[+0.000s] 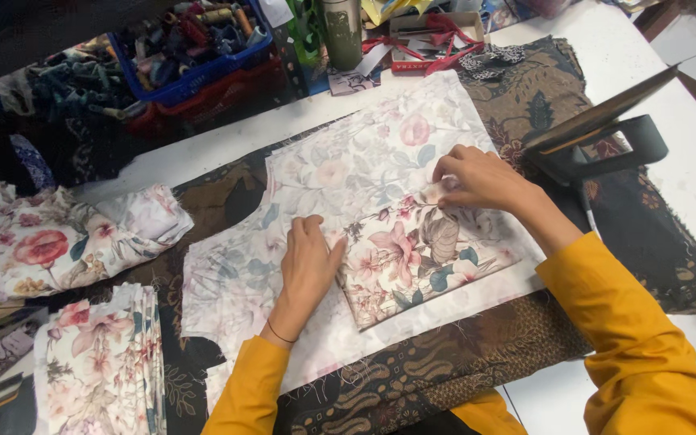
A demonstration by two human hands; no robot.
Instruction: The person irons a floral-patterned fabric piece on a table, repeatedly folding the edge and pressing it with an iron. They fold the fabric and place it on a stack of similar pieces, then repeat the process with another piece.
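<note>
Left hand (pixel 309 259) is flat and open, pinning the bright floral piece (pixel 412 254) near the middle of the desk (pixel 686 185), right hand (pixel 477 179) pinching its top edge, so I'd keep that palm planted and smooth outward over the pale floral panel (pixel 348 169).

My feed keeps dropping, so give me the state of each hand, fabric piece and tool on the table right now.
left hand: flat, pressing pale floral fabric
right hand: pinching small floral piece's top corner
small floral piece: bright side up, on pale floral fabric
pale floral fabric: spread flat
iron: tipped back, off the fabric
thread basket: full
</note>
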